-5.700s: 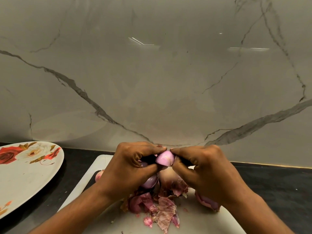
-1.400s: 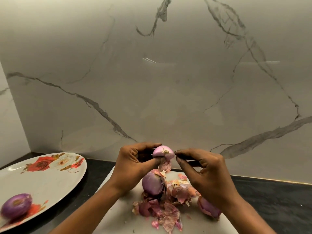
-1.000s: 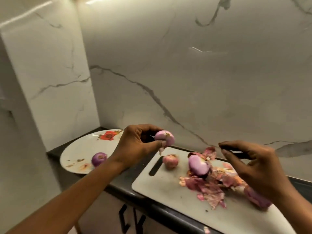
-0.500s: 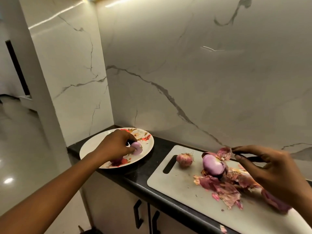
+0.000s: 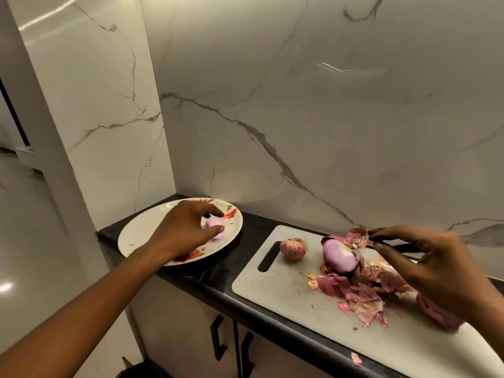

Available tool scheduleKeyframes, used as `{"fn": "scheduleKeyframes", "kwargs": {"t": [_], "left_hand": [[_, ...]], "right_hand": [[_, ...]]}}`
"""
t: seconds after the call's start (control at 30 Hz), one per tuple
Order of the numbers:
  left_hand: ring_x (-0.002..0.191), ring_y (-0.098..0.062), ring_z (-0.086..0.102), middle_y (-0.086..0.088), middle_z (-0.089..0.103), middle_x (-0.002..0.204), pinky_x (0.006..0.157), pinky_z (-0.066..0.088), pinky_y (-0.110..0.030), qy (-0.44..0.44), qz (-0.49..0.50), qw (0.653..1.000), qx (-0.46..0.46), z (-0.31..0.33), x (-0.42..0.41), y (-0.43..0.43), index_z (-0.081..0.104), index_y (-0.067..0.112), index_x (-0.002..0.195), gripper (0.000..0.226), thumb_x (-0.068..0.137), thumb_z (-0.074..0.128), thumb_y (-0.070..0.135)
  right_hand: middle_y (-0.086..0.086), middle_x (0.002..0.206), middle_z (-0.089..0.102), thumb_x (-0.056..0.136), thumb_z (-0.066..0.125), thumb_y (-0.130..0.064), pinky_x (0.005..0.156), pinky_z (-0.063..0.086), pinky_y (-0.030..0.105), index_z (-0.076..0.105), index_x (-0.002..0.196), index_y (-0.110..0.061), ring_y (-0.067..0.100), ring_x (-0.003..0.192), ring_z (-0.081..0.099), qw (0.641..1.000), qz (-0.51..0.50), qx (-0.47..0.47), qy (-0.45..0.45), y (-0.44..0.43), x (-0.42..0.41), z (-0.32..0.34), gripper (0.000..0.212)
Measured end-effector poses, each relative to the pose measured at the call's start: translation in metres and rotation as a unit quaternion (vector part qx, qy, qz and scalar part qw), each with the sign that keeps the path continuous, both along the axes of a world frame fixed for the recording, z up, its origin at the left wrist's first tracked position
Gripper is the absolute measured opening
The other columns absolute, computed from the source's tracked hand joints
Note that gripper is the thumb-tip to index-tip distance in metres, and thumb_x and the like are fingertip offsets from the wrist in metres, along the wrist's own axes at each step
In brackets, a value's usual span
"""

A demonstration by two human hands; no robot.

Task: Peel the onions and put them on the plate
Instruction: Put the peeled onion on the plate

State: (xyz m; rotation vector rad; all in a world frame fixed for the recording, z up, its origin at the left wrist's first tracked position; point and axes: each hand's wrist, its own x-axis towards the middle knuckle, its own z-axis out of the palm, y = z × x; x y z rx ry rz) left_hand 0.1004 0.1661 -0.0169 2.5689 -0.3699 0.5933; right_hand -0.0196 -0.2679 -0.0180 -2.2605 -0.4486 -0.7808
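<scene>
While I'm reaching over the plate [image 5: 136,236], my left grip [image 5: 185,231] is pinching a peeled onion [image 5: 215,225] | right grip [image 5: 436,260] — clasping a knife [image 5: 401,246].

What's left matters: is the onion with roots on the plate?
No, the onion with roots lies on the cutting board near its slot.

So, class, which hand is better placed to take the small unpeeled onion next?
Left hand, probably, once it releases its peeled pink onion onto the white floral plate; the right hand pinches a dark knife handle.
</scene>
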Motion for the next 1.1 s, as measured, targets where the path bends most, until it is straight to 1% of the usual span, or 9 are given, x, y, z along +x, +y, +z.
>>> {"fn": "scheduleKeyframes", "kwargs": {"t": [0.17,0.33,0.5,0.6,0.7,0.77,0.9,1.0,1.1], "left_hand": [[0.092,-0.004,0.073,0.014,0.079,0.107,0.082,0.064,-0.031,-0.042,-0.104,0.993,-0.038,0.009,-0.015,-0.035,0.081,0.031,0.112,0.027,0.086,0.085,0.039],[0.090,0.001,0.072,0.011,0.079,0.101,0.078,0.061,-0.017,-0.077,-0.215,0.972,-0.051,0.010,-0.025,-0.084,0.082,0.022,0.111,0.026,0.087,0.086,0.029],[0.098,-0.004,0.072,0.009,0.078,0.108,0.081,0.060,-0.024,-0.084,-0.307,0.946,-0.065,-0.003,-0.020,-0.133,0.081,0.018,0.114,0.028,0.089,0.085,0.029],[0.103,-0.003,0.069,0.008,0.076,0.116,0.086,0.057,-0.021,-0.073,-0.360,0.930,-0.027,-0.004,-0.013,-0.165,0.079,0.019,0.120,0.031,0.091,0.081,0.032],[0.104,-0.005,0.067,0.012,0.071,0.116,0.087,0.059,-0.032,-0.002,-0.388,0.920,0.050,0.010,0.007,-0.187,0.076,0.027,0.123,0.036,0.089,0.082,0.039],[0.097,-0.007,0.066,0.013,0.069,0.107,0.082,0.059,-0.037,0.039,-0.407,0.907,0.099,0.024,0.019,-0.201,0.077,0.028,0.115,0.032,0.086,0.085,0.038],[0.077,-0.017,0.072,0.005,0.076,0.086,0.071,0.059,-0.048,0.104,-0.457,0.878,0.094,0.042,0.034,-0.217,0.080,0.019,0.098,0.020,0.082,0.090,0.026],[0.075,-0.019,0.071,0.004,0.077,0.085,0.070,0.059,-0.049,0.131,-0.476,0.865,0.085,0.035,0.044,-0.218,0.081,0.019,0.094,0.017,0.082,0.091,0.025],[0.078,-0.016,0.070,0.008,0.075,0.087,0.069,0.059,-0.035,0.128,-0.502,0.855,0.042,0.025,0.049,-0.215,0.082,0.020,0.094,0.014,0.083,0.090,0.020]], "right_hand": [[-0.020,0.108,0.079,0.089,0.075,-0.037,0.082,0.066,0.037,0.081,0.109,-0.030,0.000,0.095,0.076,1.000,-0.003,-0.004,0.001,-0.001,0.004,-0.002,0.022],[-0.019,0.108,0.079,0.087,0.080,-0.019,0.083,0.066,0.034,0.082,0.110,-0.027,0.000,0.096,0.076,1.000,-0.002,-0.017,0.012,0.000,0.006,-0.003,0.024],[-0.021,0.108,0.078,0.090,0.081,-0.014,0.087,0.064,0.032,0.081,0.111,-0.028,-0.003,0.098,0.074,0.999,-0.005,-0.025,0.028,0.001,0.009,-0.002,0.025],[-0.023,0.106,0.078,0.091,0.079,-0.018,0.090,0.063,0.033,0.081,0.110,-0.031,-0.003,0.099,0.073,0.999,-0.011,-0.026,0.046,-0.001,0.009,-0.002,0.023],[-0.023,0.104,0.078,0.092,0.078,-0.024,0.091,0.063,0.033,0.081,0.109,-0.033,-0.003,0.100,0.073,0.998,-0.023,-0.035,0.052,-0.001,0.012,-0.004,0.019],[-0.023,0.104,0.078,0.093,0.078,-0.028,0.091,0.062,0.032,0.081,0.109,-0.033,-0.004,0.100,0.072,0.997,-0.037,-0.041,0.055,-0.002,0.013,-0.006,0.017],[-0.024,0.107,0.077,0.091,0.075,-0.047,0.090,0.062,0.031,0.079,0.115,-0.036,-0.007,0.102,0.071,0.995,-0.048,-0.058,0.064,0.003,0.011,-0.003,0.026],[-0.026,0.111,0.077,0.087,0.065,-0.073,0.084,0.061,0.031,0.075,0.120,-0.040,-0.005,0.102,0.071,0.983,-0.092,-0.153,0.053,0.009,0.006,0.002,0.048],[-0.022,0.105,0.078,0.088,0.048,-0.082,0.073,0.060,0.030,0.075,0.119,-0.041,0.002,0.091,0.073,0.953,-0.144,-0.266,0.021,0.019,0.006,0.010,0.059]]}}
